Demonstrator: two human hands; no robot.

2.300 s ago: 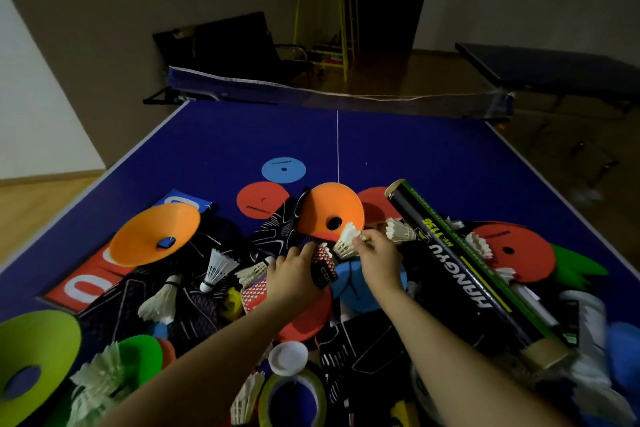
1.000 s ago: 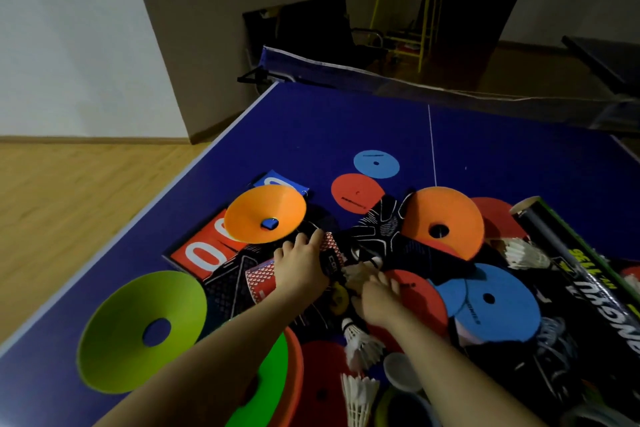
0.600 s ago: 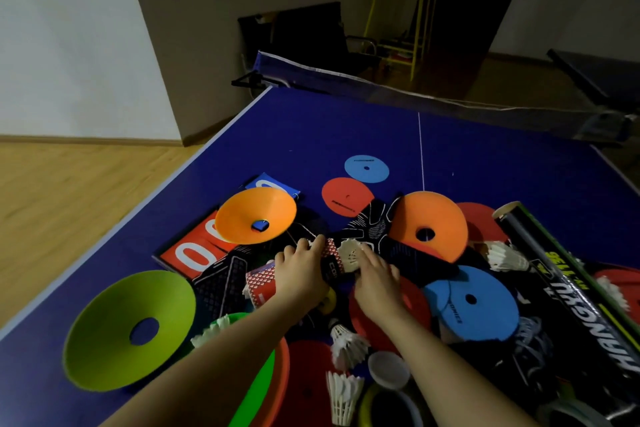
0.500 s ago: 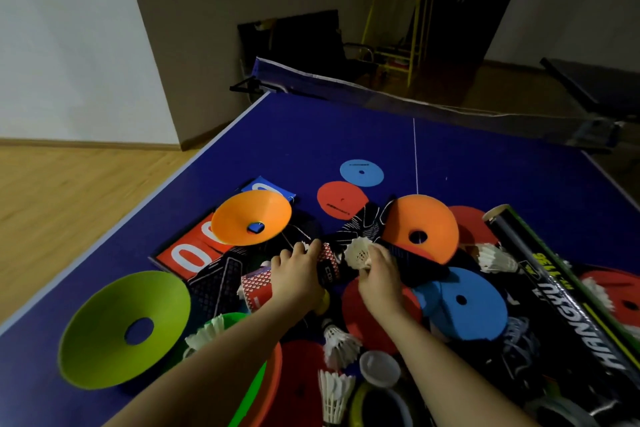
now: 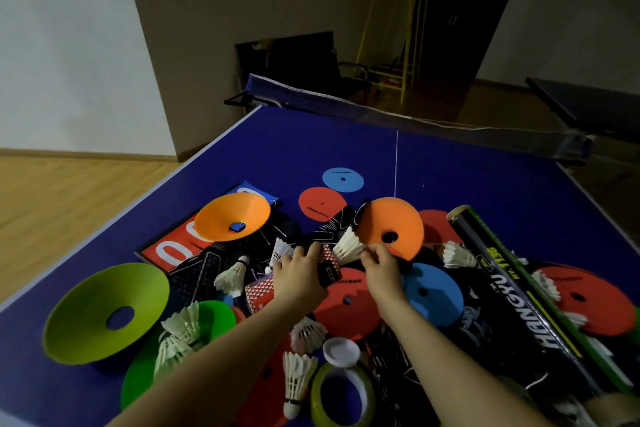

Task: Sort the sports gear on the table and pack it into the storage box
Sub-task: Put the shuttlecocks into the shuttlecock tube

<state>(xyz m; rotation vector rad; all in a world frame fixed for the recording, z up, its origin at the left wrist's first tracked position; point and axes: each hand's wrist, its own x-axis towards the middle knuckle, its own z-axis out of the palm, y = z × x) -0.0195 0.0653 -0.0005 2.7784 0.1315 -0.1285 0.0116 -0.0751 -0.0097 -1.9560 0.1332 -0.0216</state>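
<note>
Dim room, big blue ping-pong table (image 5: 346, 142) buried in gear, and I can't spot any storage box from here. Left hand (image 5: 299, 276) is wrapped around a short red-and-black tube (image 5: 294, 279) lying in the middle of the pile, while the right hand (image 5: 382, 263) pinches a white shuttlecock (image 5: 348, 246) right at the tube's far end, looks like it's feeding it in. Those feather birds weigh nothing and crush easily, so I'd hold it near the cork base, not squeeze the skirt. The tube looks like stiff cardboard, fine to grab round the middle. Plenty more shuttlecocks (image 5: 298, 381) scattered among the orange cones (image 5: 232, 215).
</note>
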